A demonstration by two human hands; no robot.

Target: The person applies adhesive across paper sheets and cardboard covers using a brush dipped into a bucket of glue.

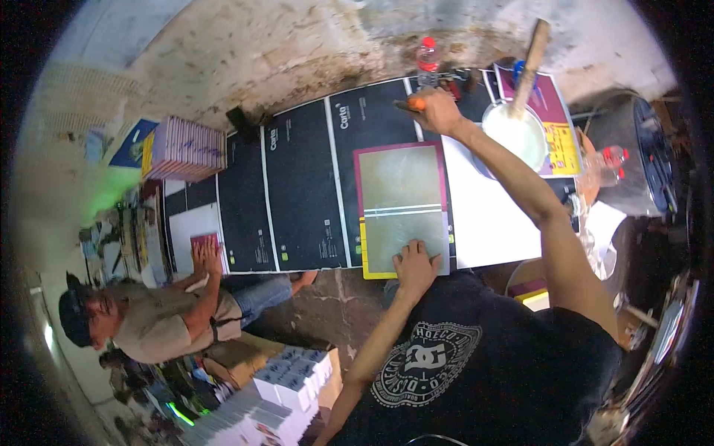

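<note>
A book cover lies open on the dark table, its grey boards [401, 178] framed by maroon and yellow edges, with white strips across the middle. My left hand [416, 266] rests on the lower grey board, fingers spread. Beyond the cover's upper right corner, my right hand [439, 113] is closed around an orange-handled tool [416, 104]; its dark end points left, and its exact kind is unclear. Right of the cover, a pot of white paste [513, 141] holds a wooden stick [532, 59] and stands partly over a white sheet [483, 215].
A stack of books [186, 149] stands at the table's left end. A co-worker [149, 320] at lower left presses both hands on a small maroon item. A bottle [428, 63] stands by the wall. Paper stacks [282, 386] sit below the table.
</note>
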